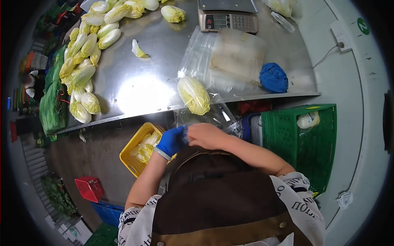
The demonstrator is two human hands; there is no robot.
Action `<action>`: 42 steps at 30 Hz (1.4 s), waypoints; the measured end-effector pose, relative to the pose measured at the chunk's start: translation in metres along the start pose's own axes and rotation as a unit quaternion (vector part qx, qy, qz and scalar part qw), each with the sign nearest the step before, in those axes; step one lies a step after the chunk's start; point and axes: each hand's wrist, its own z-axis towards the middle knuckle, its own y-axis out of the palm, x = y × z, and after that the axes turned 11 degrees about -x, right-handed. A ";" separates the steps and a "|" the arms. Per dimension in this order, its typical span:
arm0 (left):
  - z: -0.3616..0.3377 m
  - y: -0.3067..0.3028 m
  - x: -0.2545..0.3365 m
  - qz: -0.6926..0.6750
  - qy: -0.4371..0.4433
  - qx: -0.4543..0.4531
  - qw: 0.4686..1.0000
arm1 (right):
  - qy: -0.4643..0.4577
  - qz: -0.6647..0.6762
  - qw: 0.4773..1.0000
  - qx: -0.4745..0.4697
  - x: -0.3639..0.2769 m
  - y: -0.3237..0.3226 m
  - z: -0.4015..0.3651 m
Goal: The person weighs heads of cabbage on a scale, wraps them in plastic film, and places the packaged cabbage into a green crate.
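Note:
My left hand [171,142], in a blue glove, is in front of my body, its fingers meeting those of my bare right hand [204,136]. The fingers are curled together and smeared, so what they hold cannot be made out. Just beyond them a napa cabbage [193,96] lies at the edge of the metal table [160,49]. Clear plastic film [219,111] hangs over the edge beside it, close to my right hand. Behind the cabbage lies a stack of clear plastic bags [238,55].
Many cabbages [84,74] are piled at the left; a scale [228,20] stands at the back. A blue bundle [273,77] lies at the right. Below are a yellow basket [128,152] with leaves, a green crate [283,135] and a red basket [89,188].

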 end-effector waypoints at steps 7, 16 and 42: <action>-0.014 0.010 0.012 0.073 -0.034 -0.030 0.996 | 0.394 -0.108 0.801 -0.438 0.089 0.122 -0.244; -0.016 0.041 0.054 0.903 0.194 0.026 0.383 | 0.122 -0.175 0.960 0.182 0.076 -0.006 -0.098; 0.082 -0.077 0.041 -0.007 -0.024 0.208 0.978 | 0.125 -0.179 0.966 0.137 0.076 -0.032 0.025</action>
